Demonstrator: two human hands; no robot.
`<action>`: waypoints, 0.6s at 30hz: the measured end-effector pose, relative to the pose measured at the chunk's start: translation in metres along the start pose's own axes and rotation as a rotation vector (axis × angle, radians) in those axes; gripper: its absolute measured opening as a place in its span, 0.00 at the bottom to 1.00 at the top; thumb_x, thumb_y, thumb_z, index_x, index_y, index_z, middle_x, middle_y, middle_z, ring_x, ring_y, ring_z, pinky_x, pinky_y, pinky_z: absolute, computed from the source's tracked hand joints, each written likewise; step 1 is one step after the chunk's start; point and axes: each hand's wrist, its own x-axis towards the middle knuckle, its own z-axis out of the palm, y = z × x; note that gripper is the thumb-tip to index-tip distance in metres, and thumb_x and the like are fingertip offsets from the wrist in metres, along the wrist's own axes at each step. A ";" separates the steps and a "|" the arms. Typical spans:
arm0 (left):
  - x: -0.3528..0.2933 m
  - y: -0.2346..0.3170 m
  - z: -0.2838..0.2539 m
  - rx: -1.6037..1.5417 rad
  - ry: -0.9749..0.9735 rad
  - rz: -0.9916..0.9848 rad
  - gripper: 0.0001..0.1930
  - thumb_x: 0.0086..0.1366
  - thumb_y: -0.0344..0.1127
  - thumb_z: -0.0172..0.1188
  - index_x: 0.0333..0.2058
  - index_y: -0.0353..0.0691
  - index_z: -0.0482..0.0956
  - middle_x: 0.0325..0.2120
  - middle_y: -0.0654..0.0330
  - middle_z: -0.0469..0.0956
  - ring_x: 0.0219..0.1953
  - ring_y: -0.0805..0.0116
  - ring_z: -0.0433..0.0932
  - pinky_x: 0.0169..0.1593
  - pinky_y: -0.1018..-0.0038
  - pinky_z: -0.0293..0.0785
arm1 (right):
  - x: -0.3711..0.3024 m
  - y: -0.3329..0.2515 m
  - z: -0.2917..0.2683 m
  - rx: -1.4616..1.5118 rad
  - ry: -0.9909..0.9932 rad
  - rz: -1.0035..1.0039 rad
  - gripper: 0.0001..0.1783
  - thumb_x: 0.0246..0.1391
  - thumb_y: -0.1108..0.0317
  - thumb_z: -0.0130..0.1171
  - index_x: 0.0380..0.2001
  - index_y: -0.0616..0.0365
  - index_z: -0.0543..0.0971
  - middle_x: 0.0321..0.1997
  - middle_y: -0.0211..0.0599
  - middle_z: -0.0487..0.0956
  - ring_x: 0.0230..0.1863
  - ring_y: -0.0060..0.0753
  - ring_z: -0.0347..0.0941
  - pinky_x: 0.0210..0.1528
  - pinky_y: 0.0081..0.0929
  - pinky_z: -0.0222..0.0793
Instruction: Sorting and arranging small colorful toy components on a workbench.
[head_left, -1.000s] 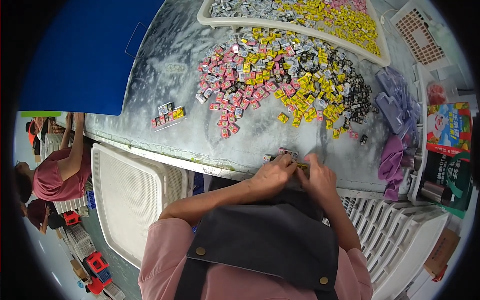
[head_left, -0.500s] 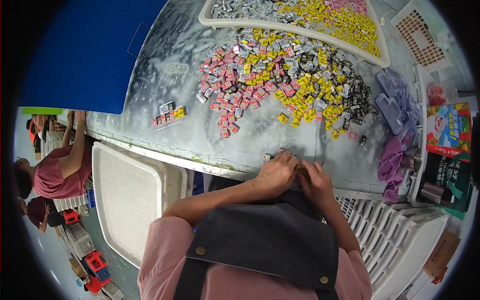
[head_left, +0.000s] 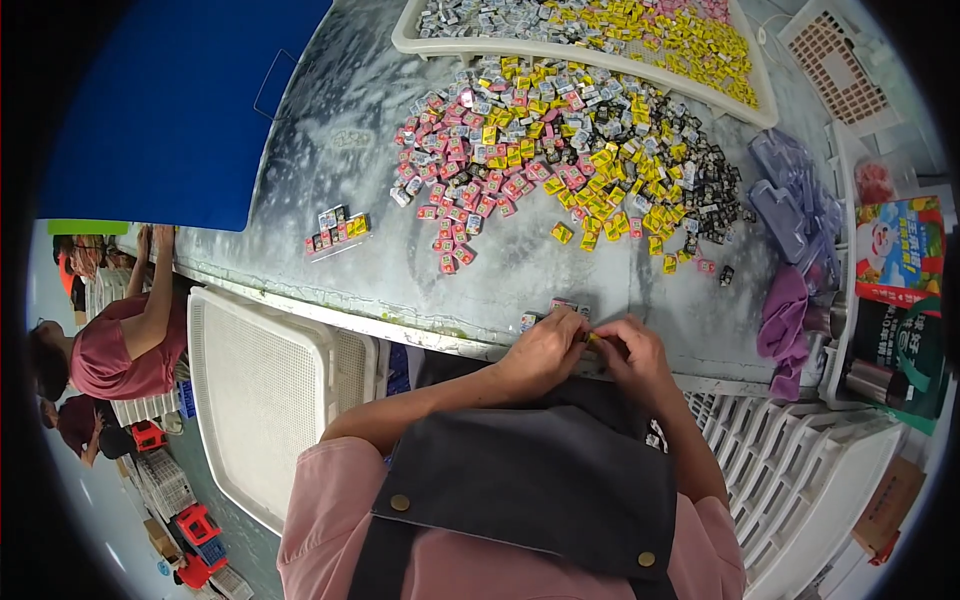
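We see the bare left hand (head_left: 545,350) and bare right hand (head_left: 638,354), fingers curled, at 1 small yellow piece (head_left: 592,338) by the grey marbled table's (head_left: 470,300) near edge; we cannot tell which grips it.

Piled packets (head_left: 600,165) and stacked trays (head_left: 848,480) show a workshop.

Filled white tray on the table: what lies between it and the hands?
The head view shows a loose spread of small pink, yellow, black and pale pieces.
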 end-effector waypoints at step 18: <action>0.000 -0.005 0.003 0.006 0.056 0.073 0.09 0.64 0.23 0.57 0.43 0.32 0.76 0.36 0.47 0.72 0.42 0.47 0.75 0.44 0.60 0.74 | 0.008 0.003 0.009 -0.188 -0.005 -0.011 0.06 0.57 0.70 0.62 0.34 0.61 0.77 0.32 0.47 0.78 0.35 0.53 0.77 0.38 0.43 0.71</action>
